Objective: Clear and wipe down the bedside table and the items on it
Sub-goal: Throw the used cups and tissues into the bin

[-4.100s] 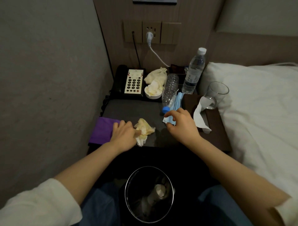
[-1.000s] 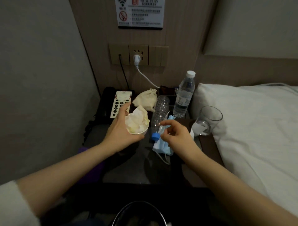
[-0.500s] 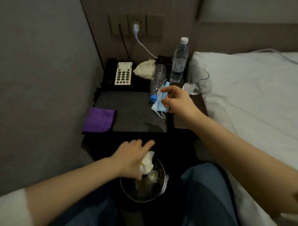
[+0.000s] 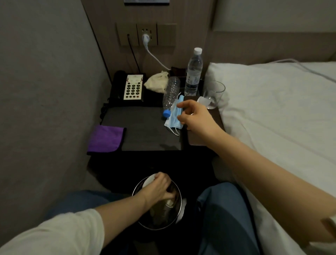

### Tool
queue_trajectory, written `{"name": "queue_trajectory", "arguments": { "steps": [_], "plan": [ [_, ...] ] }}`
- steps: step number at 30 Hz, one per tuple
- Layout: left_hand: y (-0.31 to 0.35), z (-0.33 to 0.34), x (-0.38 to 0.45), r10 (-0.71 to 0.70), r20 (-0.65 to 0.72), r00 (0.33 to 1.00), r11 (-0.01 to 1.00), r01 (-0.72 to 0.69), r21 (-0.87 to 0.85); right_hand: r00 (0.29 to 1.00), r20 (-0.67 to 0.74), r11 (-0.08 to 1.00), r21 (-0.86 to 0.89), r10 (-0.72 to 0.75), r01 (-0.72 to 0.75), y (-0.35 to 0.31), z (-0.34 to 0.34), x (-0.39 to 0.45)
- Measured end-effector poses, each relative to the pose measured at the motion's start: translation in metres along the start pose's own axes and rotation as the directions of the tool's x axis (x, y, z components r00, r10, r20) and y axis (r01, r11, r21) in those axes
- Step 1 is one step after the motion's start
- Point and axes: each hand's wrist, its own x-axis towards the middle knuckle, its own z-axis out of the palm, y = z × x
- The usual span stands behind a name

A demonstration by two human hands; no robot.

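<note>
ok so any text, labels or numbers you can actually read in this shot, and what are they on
Nothing here reads clearly enough to quote.
Phone keypad: dark buttons and a printed panel with a small emblem above them, too small to read.
Upright water bottle: label with bluish print, blurred.
Wall sign above the sockets: only its bottom edge is in frame, no text visible.
Empty bottle lying down: no label visible.

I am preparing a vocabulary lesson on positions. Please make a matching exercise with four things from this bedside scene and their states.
Things:
1. clear plastic bottle with white cap
2. clear empty bottle with blue cap
3. folded purple cloth
4. round black waste bin

States:
A. on the floor
B. standing upright
C. at the table's left front corner
D. lying on its side

Pairs: 1-B, 2-D, 3-C, 4-A
</note>
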Motion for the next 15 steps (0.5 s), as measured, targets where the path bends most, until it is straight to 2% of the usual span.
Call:
{"name": "queue_trajectory", "arguments": {
  "steps": [3,5,7,9,11,13,15],
  "plan": [
    [-0.002,0.014,-0.01,-0.021,-0.013,1.0,0.996,0.019,-0.091,1.0,-0.009,1.0,-0.016,-0.006,0.006,0.004,0.001,0.0],
    [-0.007,0.022,-0.016,-0.134,0.015,0.991,0.956,0.133,-0.262,1.0,-0.017,1.0,-0.025,0.005,-0.005,0.007,0.004,0.001],
    [-0.015,0.028,-0.022,-0.287,0.124,0.95,0.808,0.31,-0.501,1.0,-0.025,0.999,-0.042,-0.003,0.002,0.009,0.007,0.003],
    [-0.021,0.029,-0.03,-0.401,0.211,0.891,0.607,0.431,-0.668,1.0,-0.02,0.998,-0.055,-0.022,0.021,0.012,0.009,0.005],
    [-0.024,0.03,-0.037,-0.504,0.25,0.827,0.446,0.497,-0.745,1.0,0.008,1.0,-0.024,-0.018,0.018,0.013,0.011,0.008],
    [-0.033,0.027,-0.043,-0.579,0.273,0.768,0.34,0.533,-0.775,1.0,0.03,1.0,-0.014,-0.011,0.011,0.013,0.014,0.01],
    [-0.048,0.021,-0.05,-0.675,0.282,0.682,0.225,0.555,-0.801,0.999,0.032,0.999,-0.033,-0.019,0.02,0.013,0.017,0.012]
  ]
}}
